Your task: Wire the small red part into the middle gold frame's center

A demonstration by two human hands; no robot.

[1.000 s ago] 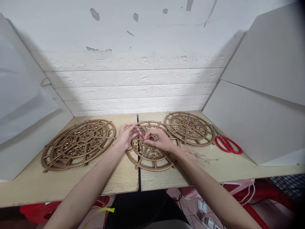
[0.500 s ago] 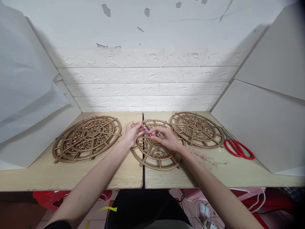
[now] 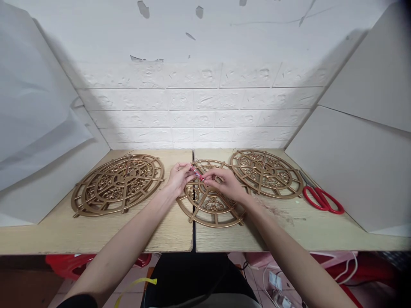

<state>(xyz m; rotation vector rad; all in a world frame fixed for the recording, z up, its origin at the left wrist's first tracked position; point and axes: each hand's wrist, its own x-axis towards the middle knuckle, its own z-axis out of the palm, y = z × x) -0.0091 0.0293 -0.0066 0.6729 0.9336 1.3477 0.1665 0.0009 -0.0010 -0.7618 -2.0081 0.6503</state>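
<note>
My left hand (image 3: 179,179) pinches the upper left end of a small red patterned cylinder (image 3: 197,173); its exact kind I cannot make out. At the cylinder's lower right end, the fingers of my right hand (image 3: 223,183) are closed on it. Both hands are above a round gold openwork panel (image 3: 214,206) with scroll ornaments and spokes, whose far half the hands and forearms partly cover. A thin wire (image 3: 201,161) shows near the panel's far rim.
Overlapping gold panels (image 3: 118,184) lie on the left, and another gold panel (image 3: 266,174) lies at the right. Red-handled scissors (image 3: 321,198) rest beside the right board (image 3: 362,171). A dark gap (image 3: 194,239) splits the table. A white brick-patterned wall (image 3: 205,102) stands behind.
The fingers of my right hand have shifted slightly at the cylinder's lower end, and more of the cylinder shows. My left hand keeps its hold. The camera view has shifted a little.
</note>
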